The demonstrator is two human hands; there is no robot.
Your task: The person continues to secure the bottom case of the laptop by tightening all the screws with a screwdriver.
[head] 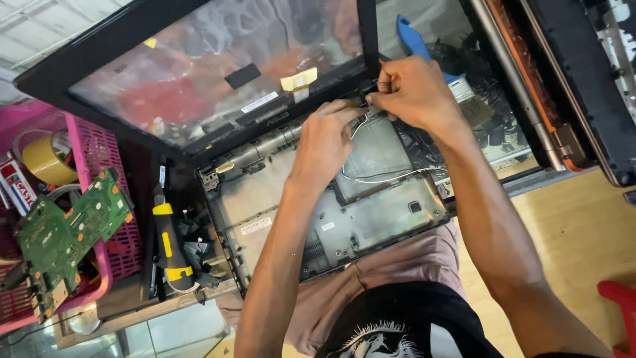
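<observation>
I see my right hand (414,89) pinching a thin orange-handled tool (386,69) at the stripped grey laptop base's (358,219) hinge edge, my left hand (324,139) just beside it, fingertips pressed on thin white wires (371,178).

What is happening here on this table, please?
A person is working with both bare hands on an opened laptop whose inner shell is exposed. The left hand and the right hand meet at the hinge edge below the screen, pinching small parts there; the right hand seems to hold a thin orange tool. White wires run loose across the shell. To the side lie a yellow-and-black screwdriver and a green circuit board resting on a pink basket.
</observation>
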